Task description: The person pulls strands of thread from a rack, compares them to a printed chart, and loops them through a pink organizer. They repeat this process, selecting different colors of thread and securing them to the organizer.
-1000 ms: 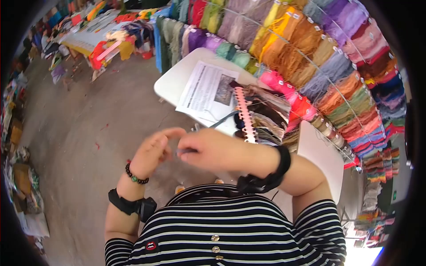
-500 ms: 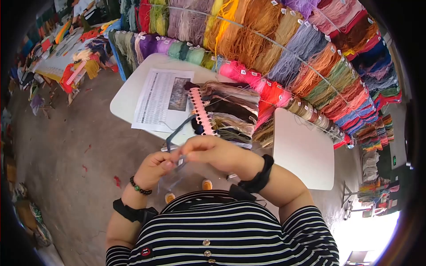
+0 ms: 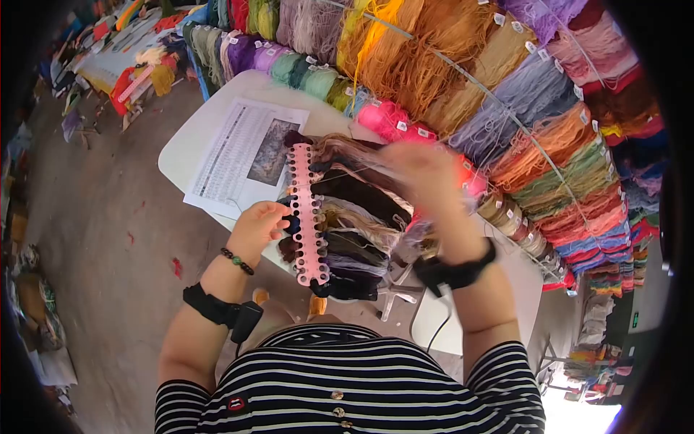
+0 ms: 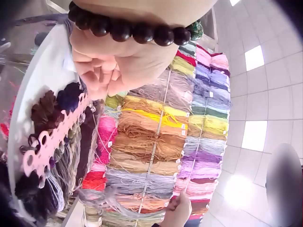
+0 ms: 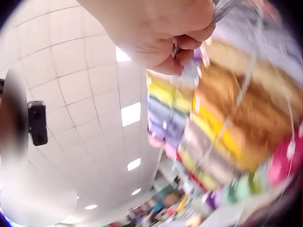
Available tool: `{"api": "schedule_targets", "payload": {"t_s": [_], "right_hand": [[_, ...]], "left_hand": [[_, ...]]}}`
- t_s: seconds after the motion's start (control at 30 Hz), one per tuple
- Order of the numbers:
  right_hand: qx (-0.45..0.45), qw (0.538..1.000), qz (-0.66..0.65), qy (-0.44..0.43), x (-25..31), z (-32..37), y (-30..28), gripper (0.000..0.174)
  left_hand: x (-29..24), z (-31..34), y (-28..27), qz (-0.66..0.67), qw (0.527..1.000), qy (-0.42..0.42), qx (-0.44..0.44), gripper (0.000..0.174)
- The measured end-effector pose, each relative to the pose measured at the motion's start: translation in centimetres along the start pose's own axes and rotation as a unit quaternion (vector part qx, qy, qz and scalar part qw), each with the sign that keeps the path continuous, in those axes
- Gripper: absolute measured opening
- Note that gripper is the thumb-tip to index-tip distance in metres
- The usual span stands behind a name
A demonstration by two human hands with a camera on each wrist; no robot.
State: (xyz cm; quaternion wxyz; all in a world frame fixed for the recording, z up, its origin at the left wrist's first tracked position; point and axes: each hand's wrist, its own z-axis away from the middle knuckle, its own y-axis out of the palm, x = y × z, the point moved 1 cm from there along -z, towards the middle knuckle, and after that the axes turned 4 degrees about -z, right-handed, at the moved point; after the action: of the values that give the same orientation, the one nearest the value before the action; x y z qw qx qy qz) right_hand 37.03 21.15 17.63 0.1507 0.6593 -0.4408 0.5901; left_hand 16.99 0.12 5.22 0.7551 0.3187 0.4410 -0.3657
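Note:
My right hand [image 3: 426, 170], blurred in the head view, is raised over the right side of the thread bundles. In the right wrist view its curled fingers grip a grey-blue hank of thread [image 5: 226, 9]. The loose lengths of this hank [image 4: 111, 197] trail below the hand in the left wrist view. At the left edge of a pink thread holder [image 3: 306, 217] with holes along both sides, my left hand [image 3: 259, 226] pinches a fine thread between thumb and fingertips. Dark, brown and cream thread bundles [image 3: 361, 199] hang looped from the holder's right side.
A white table [image 3: 189, 137] carries a printed chart [image 3: 224, 155] with a picture. Behind it, racks of labelled coloured yarn [image 3: 448, 79] rise close by. A white seat or board [image 3: 441, 318] stands at the right. Another cluttered table [image 3: 108, 61] is at the far left.
Both hands were together at the grey-blue thread in front of the body. My right hand has swung up and right with it; my left hand has risen to the holder's edge.

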Motion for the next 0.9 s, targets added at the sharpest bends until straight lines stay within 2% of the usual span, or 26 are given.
{"api": "schedule_targets", "payload": {"t_s": [0.03, 0.07, 0.13, 0.23, 0.37, 0.47, 0.53, 0.73, 0.9], "right_hand": [[0.043, 0.993, 0.107, -0.038, -0.6, 0.4, 4.0, 0.018], [0.094, 0.993, 0.062, 0.030, -2.3, 0.7, 6.9, 0.022], [0.148, 0.988, 0.029, 0.041, -6.7, 1.0, 11.1, 0.022], [0.203, 0.966, 0.023, 0.158, -8.4, 0.6, 13.4, 0.024], [0.196, 0.952, -0.047, 0.231, -9.7, 0.4, 14.4, 0.025], [0.211, 0.935, -0.071, 0.275, -9.4, -0.2, 14.2, 0.026], [0.221, 0.918, -0.093, 0.315, -8.4, -0.6, 14.1, 0.027], [0.215, 0.904, -0.110, 0.352, -8.2, -1.0, 13.9, 0.028], [0.193, 0.916, -0.091, 0.340, -7.9, -1.3, 13.9, 0.028]], "left_hand": [[0.3, -0.5, 0.2, -0.007, 1.000, 0.002, -0.015, 0.019], [0.5, -0.8, 0.2, -0.015, 0.999, 0.004, -0.030, 0.019], [0.7, -1.5, 0.3, -0.035, 0.997, 0.005, -0.062, 0.019], [0.2, -1.9, 0.3, -0.041, 0.998, -0.018, -0.054, 0.021], [0.0, -2.2, 0.6, -0.044, 0.996, 0.020, -0.075, 0.024], [0.3, -2.7, 1.2, 0.080, 0.994, 0.016, -0.077, 0.026], [1.0, -3.5, 1.2, 0.064, 0.995, 0.026, -0.077, 0.028], [0.7, -4.1, 1.5, 0.060, 0.995, 0.030, -0.071, 0.031], [0.1, -4.2, 1.9, 0.091, 0.994, 0.034, -0.044, 0.034]]}}
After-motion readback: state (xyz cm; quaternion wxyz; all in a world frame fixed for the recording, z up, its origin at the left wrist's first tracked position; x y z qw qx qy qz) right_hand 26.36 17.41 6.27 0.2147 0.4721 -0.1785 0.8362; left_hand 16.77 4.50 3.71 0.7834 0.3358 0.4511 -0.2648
